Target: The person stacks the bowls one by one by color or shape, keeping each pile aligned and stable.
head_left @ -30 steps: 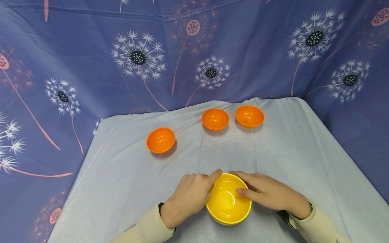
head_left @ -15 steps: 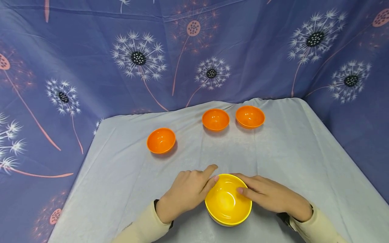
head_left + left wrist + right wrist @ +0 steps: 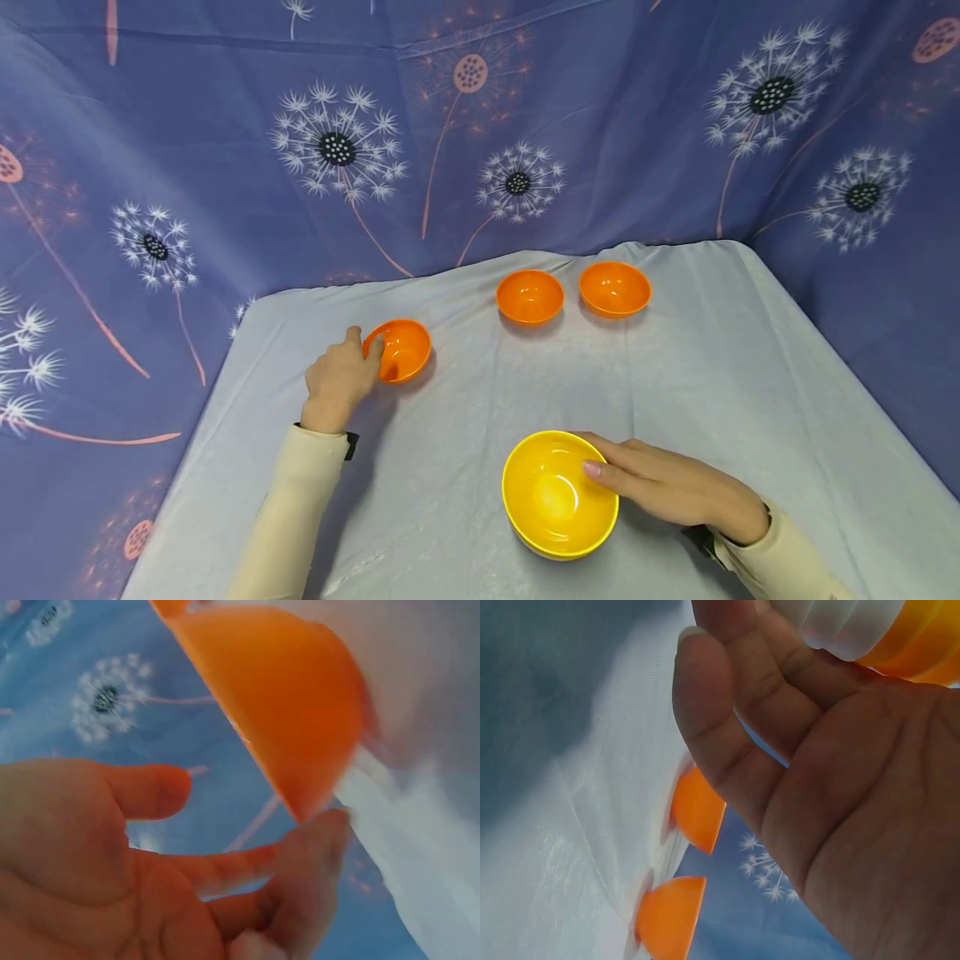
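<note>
In the head view my left hand (image 3: 341,379) is at the left side of an orange bowl (image 3: 408,350), with its thumb over the near rim. The left wrist view shows that orange bowl (image 3: 277,697) blurred, the thumb apart from it and the fingertips close to its rim; contact is unclear. My right hand (image 3: 667,483) holds a yellow bowl (image 3: 551,508) at its right side, thumb inside the rim, other fingers outside. Ridged yellow (image 3: 919,641) and white (image 3: 851,626) outer walls show beside the fingers in the right wrist view.
Two more orange bowls stand at the back, one near the middle (image 3: 529,297) and one to its right (image 3: 615,289). A pale grey cloth (image 3: 442,475) covers the table. Behind and beside it hangs a blue curtain (image 3: 615,125) with a dandelion print.
My left hand has left the yellow bowl's rim and moved away and to the left, to the left orange bowl. The right hand stays on the yellow bowl, which has barely shifted.
</note>
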`<state>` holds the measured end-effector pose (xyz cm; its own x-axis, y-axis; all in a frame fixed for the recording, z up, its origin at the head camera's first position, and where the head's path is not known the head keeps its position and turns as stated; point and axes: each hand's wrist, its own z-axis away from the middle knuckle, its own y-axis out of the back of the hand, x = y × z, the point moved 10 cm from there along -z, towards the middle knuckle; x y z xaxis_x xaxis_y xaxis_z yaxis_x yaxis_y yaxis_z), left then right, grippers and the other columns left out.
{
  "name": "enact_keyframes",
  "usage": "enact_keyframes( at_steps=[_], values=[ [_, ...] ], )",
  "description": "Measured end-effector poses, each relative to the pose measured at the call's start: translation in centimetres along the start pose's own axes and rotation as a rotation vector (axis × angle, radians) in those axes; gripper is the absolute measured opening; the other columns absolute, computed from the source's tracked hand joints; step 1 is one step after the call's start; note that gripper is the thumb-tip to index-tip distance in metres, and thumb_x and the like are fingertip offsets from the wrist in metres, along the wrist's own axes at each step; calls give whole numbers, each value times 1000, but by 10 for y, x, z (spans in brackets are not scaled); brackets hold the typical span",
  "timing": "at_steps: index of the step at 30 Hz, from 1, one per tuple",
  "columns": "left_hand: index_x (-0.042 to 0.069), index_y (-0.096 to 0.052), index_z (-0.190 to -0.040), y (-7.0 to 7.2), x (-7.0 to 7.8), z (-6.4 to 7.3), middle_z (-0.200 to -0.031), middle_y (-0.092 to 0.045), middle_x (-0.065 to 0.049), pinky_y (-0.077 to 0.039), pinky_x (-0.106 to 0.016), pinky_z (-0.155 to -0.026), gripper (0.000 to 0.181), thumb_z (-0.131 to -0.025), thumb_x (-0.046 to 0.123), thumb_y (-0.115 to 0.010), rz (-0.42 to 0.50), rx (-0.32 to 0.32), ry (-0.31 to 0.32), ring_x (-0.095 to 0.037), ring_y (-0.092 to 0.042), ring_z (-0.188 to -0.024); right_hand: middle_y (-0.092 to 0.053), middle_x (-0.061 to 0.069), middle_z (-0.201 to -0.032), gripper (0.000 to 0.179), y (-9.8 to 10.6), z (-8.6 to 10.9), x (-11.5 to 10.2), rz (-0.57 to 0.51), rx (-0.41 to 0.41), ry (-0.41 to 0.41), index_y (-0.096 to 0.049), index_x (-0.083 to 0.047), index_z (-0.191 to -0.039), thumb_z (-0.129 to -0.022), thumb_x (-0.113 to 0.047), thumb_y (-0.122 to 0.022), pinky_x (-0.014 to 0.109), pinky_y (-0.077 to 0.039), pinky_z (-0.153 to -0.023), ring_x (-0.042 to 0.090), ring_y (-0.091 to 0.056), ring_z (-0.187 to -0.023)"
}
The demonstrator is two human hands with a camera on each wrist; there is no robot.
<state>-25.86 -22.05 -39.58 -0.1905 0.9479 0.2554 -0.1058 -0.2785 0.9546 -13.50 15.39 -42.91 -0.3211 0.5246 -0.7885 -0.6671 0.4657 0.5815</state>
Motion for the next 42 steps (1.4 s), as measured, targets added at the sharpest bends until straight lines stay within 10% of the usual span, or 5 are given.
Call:
enact_keyframes(
  at_steps=[8, 16, 31, 42],
  values=[
    [-5, -33, -161, -21, -17, -20, -147, -54, -37, -49, -68, -98, 67, -115, 43, -32, 88, -158, -14, -56, -61, -125, -67, -14, -132, 47, 0, 0, -2, -19, -7, 38, -43, -24, -164, -118, -29, -39, 29, -49, -102, 5, -62, -115],
    [-4, -54, -124, -39, -28, -48, -94, -67, -16, -50, -47, -73, 29, -108, 20, -45, 185, -151, -125, -32, -62, -79, -65, -12, -138, 48, 0, 1, -1, 1, 1, 22, -43, -23, -165, -118, -32, -40, 30, -49, -105, 6, -61, -122],
    [-8, -53, -142, -3, 9, -9, -106, -74, -22, -56, -39, -71, 40, -111, 14, -39, 317, -57, -139, -24, -72, -78, -63, -5, -146, 50, -1, 1, 3, 4, -3, -40, -43, -20, -165, -118, -37, -40, 33, -49, -108, 12, -59, -129],
    [-3, -66, -132, 31, 56, 38, -79, -65, -9, -45, -34, -60, 34, -112, 15, -46, 358, 67, -337, -20, -52, -62, -63, -5, -143, 52, -3, 2, 7, 13, -10, -92, -44, -21, -165, -117, -40, -39, 40, -51, -105, 16, -60, -126]
  ],
)
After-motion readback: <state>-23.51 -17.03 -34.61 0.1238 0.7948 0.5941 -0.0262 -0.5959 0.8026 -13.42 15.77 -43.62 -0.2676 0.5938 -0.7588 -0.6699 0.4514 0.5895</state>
